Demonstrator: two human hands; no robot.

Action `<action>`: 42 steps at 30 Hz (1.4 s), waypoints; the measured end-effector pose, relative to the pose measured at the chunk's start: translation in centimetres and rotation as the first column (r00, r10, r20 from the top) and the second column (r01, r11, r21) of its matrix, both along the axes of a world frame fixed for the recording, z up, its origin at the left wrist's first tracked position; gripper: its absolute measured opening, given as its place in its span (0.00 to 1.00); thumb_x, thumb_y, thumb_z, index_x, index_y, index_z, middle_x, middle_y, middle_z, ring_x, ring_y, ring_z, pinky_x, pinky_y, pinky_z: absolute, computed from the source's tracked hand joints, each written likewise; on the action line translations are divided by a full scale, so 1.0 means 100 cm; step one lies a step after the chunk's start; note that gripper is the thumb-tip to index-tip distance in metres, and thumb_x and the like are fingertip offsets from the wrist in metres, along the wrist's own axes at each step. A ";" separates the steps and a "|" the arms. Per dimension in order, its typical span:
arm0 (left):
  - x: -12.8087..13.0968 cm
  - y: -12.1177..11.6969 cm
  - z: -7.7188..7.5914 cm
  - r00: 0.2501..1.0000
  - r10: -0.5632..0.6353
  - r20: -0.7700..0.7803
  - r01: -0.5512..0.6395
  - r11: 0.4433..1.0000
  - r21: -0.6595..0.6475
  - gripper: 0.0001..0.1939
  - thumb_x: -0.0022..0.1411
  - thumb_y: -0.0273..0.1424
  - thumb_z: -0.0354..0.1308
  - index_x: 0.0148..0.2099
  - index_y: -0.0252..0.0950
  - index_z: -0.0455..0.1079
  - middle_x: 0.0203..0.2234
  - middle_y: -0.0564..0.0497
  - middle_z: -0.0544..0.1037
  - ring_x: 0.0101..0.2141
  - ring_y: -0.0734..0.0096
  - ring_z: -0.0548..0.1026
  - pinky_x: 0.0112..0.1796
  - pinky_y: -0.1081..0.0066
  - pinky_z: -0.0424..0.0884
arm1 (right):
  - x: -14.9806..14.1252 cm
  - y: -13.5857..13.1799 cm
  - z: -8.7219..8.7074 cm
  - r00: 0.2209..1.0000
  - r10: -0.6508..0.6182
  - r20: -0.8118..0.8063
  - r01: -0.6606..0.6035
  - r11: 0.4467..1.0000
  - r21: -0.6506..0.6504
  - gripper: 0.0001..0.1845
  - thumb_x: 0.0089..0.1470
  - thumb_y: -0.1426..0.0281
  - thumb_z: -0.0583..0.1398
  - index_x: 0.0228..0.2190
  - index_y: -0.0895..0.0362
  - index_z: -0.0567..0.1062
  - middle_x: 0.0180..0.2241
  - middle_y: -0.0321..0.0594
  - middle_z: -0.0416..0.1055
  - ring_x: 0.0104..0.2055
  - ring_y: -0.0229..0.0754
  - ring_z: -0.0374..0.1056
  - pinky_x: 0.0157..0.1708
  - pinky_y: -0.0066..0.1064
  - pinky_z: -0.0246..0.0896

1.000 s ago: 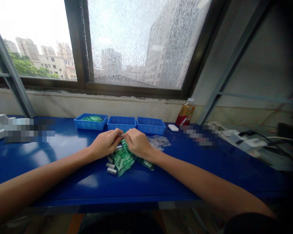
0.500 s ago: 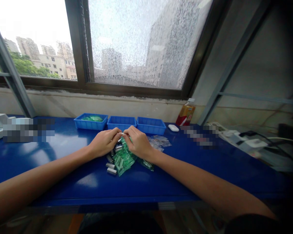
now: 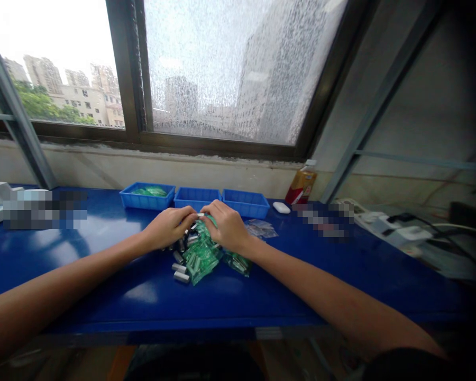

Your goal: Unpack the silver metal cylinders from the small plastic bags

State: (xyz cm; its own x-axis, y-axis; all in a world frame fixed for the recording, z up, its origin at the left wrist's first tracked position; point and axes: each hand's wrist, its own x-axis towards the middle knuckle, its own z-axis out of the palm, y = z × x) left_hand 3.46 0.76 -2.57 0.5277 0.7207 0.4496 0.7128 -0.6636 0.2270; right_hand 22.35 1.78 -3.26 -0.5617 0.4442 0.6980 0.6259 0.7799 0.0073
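Observation:
My left hand (image 3: 170, 226) and my right hand (image 3: 227, 226) meet fingertip to fingertip above a heap of small green packets (image 3: 200, 255) on the blue table (image 3: 103, 286). Both pinch one small silvery piece (image 3: 199, 215) between them. Several short metal cylinders (image 3: 180, 269) lie at the heap's left edge. A few clear little bags (image 3: 262, 228) lie just right of my right hand.
Three blue trays stand in a row at the table's back: the left tray (image 3: 147, 196) holds green packets, the middle tray (image 3: 195, 197) and right tray (image 3: 246, 203) look bare. An orange bottle (image 3: 301, 184), a white oval object (image 3: 281, 207) and cabled devices (image 3: 404, 233) lie to the right.
Both hands have lifted slightly and moved a little away from me, still pinched together over the heap. The view has shifted a bit.

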 end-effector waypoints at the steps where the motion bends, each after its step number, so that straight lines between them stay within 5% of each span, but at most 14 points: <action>1: -0.003 0.002 0.003 0.999 -0.004 -0.043 0.003 1.000 -0.004 0.15 0.65 0.35 0.41 0.37 0.34 0.66 0.26 0.51 0.73 0.29 0.70 0.71 0.30 0.74 0.63 | 0.002 0.006 0.000 0.999 -0.032 -0.014 0.032 0.999 0.007 0.08 0.56 0.68 0.52 0.34 0.58 0.69 0.33 0.43 0.67 0.37 0.42 0.63 0.37 0.32 0.58; 4: -0.019 0.006 0.014 0.978 -0.021 -0.208 0.014 0.999 -0.035 0.13 0.63 0.36 0.44 0.40 0.36 0.68 0.34 0.49 0.75 0.36 0.66 0.72 0.36 0.71 0.64 | 0.013 0.028 0.000 0.982 -0.173 -0.082 0.175 0.984 0.017 0.07 0.55 0.68 0.54 0.33 0.58 0.70 0.34 0.44 0.67 0.38 0.44 0.63 0.37 0.33 0.58; 7: -0.039 0.003 0.025 0.940 -0.104 -0.324 0.023 0.969 -0.245 0.13 0.62 0.36 0.46 0.40 0.38 0.69 0.34 0.50 0.75 0.34 0.68 0.72 0.35 0.72 0.64 | 0.024 0.045 -0.002 0.950 -0.289 -0.116 0.291 0.957 0.001 0.08 0.55 0.67 0.54 0.31 0.58 0.71 0.33 0.44 0.68 0.38 0.44 0.63 0.38 0.34 0.58; 11: -0.055 -0.007 0.029 0.944 -0.175 -0.279 0.032 0.891 -0.452 0.15 0.57 0.37 0.52 0.47 0.39 0.66 0.38 0.50 0.75 0.37 0.67 0.72 0.37 0.73 0.66 | 0.031 0.054 -0.005 0.923 -0.373 -0.090 0.373 0.928 -0.024 0.10 0.55 0.65 0.54 0.31 0.57 0.72 0.33 0.43 0.68 0.37 0.44 0.63 0.38 0.34 0.57; 16: -0.050 -0.001 0.016 0.960 -0.158 -0.233 0.058 0.921 -0.386 0.13 0.58 0.31 0.49 0.45 0.36 0.66 0.40 0.48 0.73 0.40 0.67 0.70 0.41 0.72 0.64 | 0.028 0.053 -0.005 0.913 -0.407 -0.040 0.407 0.913 -0.013 0.13 0.55 0.62 0.53 0.32 0.56 0.73 0.34 0.44 0.68 0.39 0.45 0.62 0.38 0.34 0.57; 20: -0.047 0.010 0.008 0.965 -0.032 -0.260 -0.043 0.960 -0.278 0.13 0.58 0.36 0.49 0.43 0.35 0.65 0.36 0.47 0.73 0.37 0.66 0.71 0.37 0.71 0.65 | 0.027 0.046 -0.002 0.916 -0.402 -0.011 0.402 0.916 -0.010 0.14 0.55 0.62 0.53 0.34 0.57 0.73 0.35 0.45 0.68 0.40 0.45 0.61 0.39 0.34 0.57; 23: -0.055 0.013 0.009 0.953 0.032 -0.303 -0.122 0.951 -0.285 0.18 0.56 0.40 0.51 0.44 0.34 0.64 0.33 0.47 0.73 0.33 0.66 0.71 0.33 0.71 0.65 | 0.025 0.038 0.001 0.928 -0.373 0.006 0.373 0.928 -0.007 0.13 0.55 0.64 0.53 0.35 0.58 0.73 0.35 0.45 0.67 0.40 0.45 0.61 0.40 0.35 0.56; 28: -0.062 0.013 0.011 0.942 -0.052 -0.331 -0.045 0.959 -0.278 0.11 0.56 0.36 0.50 0.38 0.34 0.67 0.34 0.48 0.72 0.33 0.68 0.70 0.34 0.73 0.64 | 0.016 0.021 0.001 0.968 -0.244 0.051 0.245 0.969 -0.013 0.11 0.55 0.66 0.53 0.34 0.59 0.72 0.35 0.45 0.67 0.39 0.44 0.60 0.40 0.35 0.56; 36: -0.031 -0.002 0.010 0.977 -0.086 -0.197 0.044 0.977 -0.207 0.14 0.64 0.34 0.39 0.37 0.34 0.64 0.29 0.49 0.72 0.32 0.69 0.70 0.35 0.71 0.63 | -0.001 0.006 -0.007 0.988 0.109 0.110 -0.101 0.992 -0.072 0.13 0.54 0.65 0.55 0.39 0.60 0.70 0.33 0.43 0.68 0.37 0.42 0.62 0.38 0.34 0.57; 42: -0.016 -0.008 0.003 0.986 -0.077 -0.146 0.062 0.992 -0.106 0.18 0.66 0.35 0.36 0.36 0.33 0.64 0.28 0.49 0.70 0.31 0.68 0.69 0.35 0.70 0.63 | -0.002 0.005 -0.009 0.973 0.192 0.126 -0.187 0.981 -0.049 0.10 0.53 0.66 0.56 0.36 0.58 0.69 0.32 0.42 0.68 0.36 0.42 0.62 0.37 0.32 0.57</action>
